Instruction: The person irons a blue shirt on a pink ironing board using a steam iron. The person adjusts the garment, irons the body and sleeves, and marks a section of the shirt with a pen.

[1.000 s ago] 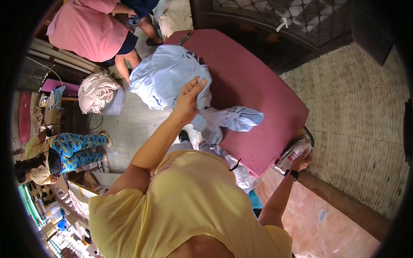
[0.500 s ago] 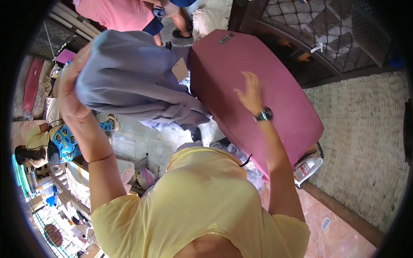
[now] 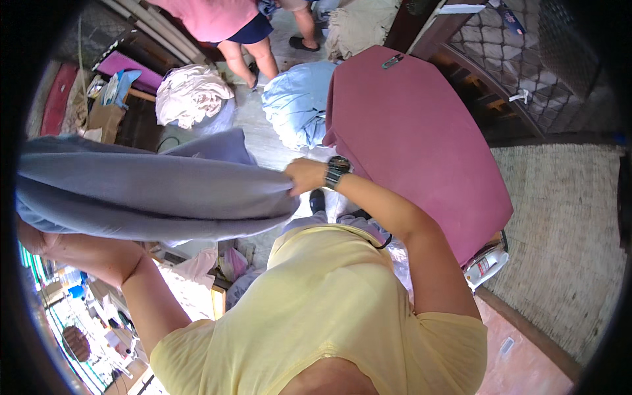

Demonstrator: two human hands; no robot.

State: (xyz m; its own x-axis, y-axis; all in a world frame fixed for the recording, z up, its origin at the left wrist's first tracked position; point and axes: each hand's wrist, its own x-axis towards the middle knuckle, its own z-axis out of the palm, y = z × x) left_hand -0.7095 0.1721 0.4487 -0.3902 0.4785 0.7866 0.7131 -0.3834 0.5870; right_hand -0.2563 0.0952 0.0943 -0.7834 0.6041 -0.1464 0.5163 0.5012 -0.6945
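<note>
A grey-blue cloth [image 3: 158,187] is stretched sideways in the air in front of my yellow shirt. My right hand [image 3: 306,176], with a dark watch on the wrist, is closed on its right end, which gathers to a point there. At the far left my left hand [image 3: 36,240] holds up the other end from below; its fingers are hidden by the cloth and the dark rim of the picture. To the right of the cloth stands a long padded board with a dusty-pink cover [image 3: 415,138], touched by neither hand.
A light-blue cloth bundle [image 3: 299,105] and a cream cloth pile [image 3: 193,95] lie ahead on the floor. A person in a pink top [image 3: 207,16] stands beyond them. A white appliance [image 3: 486,266] sits by the board's near end. At right is a metal lattice gate [image 3: 507,59].
My right hand has come off the space over the pink board and grasped the cloth. The left hand has swung out left and nearer, stretching the cloth sideways. The pale tag is out of sight.
</note>
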